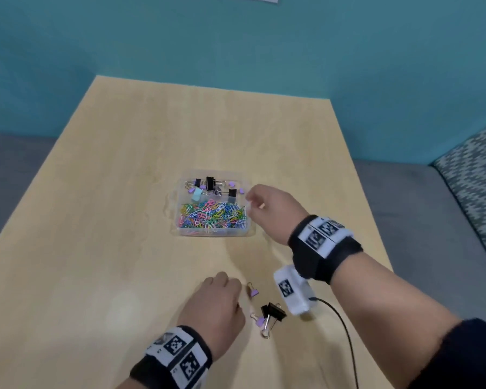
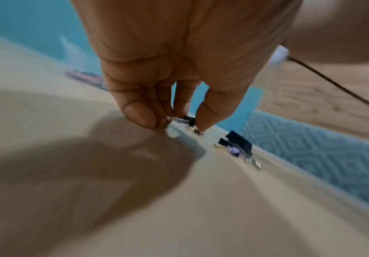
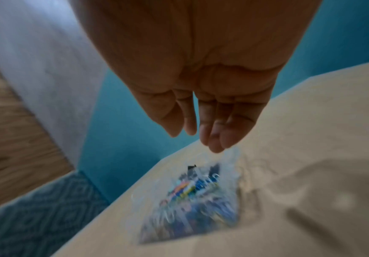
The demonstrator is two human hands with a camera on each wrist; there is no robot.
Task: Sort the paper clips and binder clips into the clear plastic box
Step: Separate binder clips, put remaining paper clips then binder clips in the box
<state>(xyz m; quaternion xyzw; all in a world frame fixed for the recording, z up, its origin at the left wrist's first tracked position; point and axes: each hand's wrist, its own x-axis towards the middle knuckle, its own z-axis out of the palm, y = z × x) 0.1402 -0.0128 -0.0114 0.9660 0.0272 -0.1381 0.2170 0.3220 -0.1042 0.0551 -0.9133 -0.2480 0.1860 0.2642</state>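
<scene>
Two hands: both are over a light wooden table (image 1: 101, 209), each wrist wearing a black band with printed markers.
Left hand (image 1: 218, 301): low on the near part of the table, knuckles up; in the left wrist view the fingertips (image 2: 145, 120) are drawn together against the tabletop around something small and blurred, and I cannot tell whether they actually hold it.
Clear plastic box (image 1: 251, 220): sits at the middle of the table, well beyond the left hand, with two compartments.
Paper clips (image 1: 212, 216): a dense, many-coloured heap fills the nearer compartment.
Sorted binder clips (image 1: 210, 183): black, purple and one pale blue, lying in the farther compartment.
Loose purple binder clip (image 1: 253, 290): on the table just right of the left hand's knuckles.
Loose clip cluster (image 1: 271, 314): black binder clips with a small purple one, lying together just right of the left hand, near the dark cable (image 1: 345, 332).
Right hand (image 1: 272, 209): raised at the box's right edge; the right wrist view shows the fingers (image 3: 214, 135) hanging loosely straight, slightly apart, holding nothing visible.
Patterned cushion (image 1: 477, 192): at the far right, off the table.
</scene>
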